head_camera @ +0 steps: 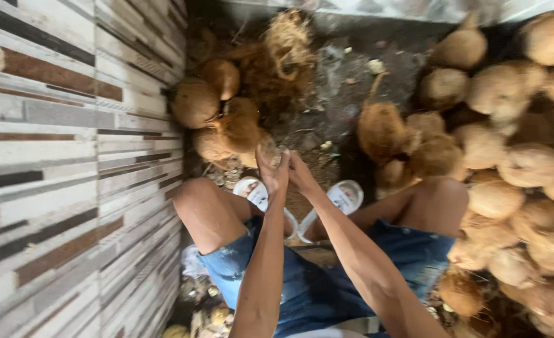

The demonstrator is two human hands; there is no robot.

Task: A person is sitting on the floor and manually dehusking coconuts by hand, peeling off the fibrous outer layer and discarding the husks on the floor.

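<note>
My left hand [273, 177] and my right hand [301, 174] meet in front of my knees, both closed around a small brown coconut [268, 150] held just above the ground. The picture is blurred, so the exact grip is unclear. The coconut sits at the near edge of a small cluster of husked coconuts [195, 102] lying beside the wall. My knees in blue denim shorts [317, 288] spread to either side of my arms. White sandals [346, 195] are on my feet below the hands.
A striped tiled wall [70, 156] fills the left side. A large heap of pale coconuts [508, 163] covers the right. Loose husk fibre [286, 37] lies at the back on the dark dirt floor [333, 87]. Scraps lie under my left thigh [201, 294].
</note>
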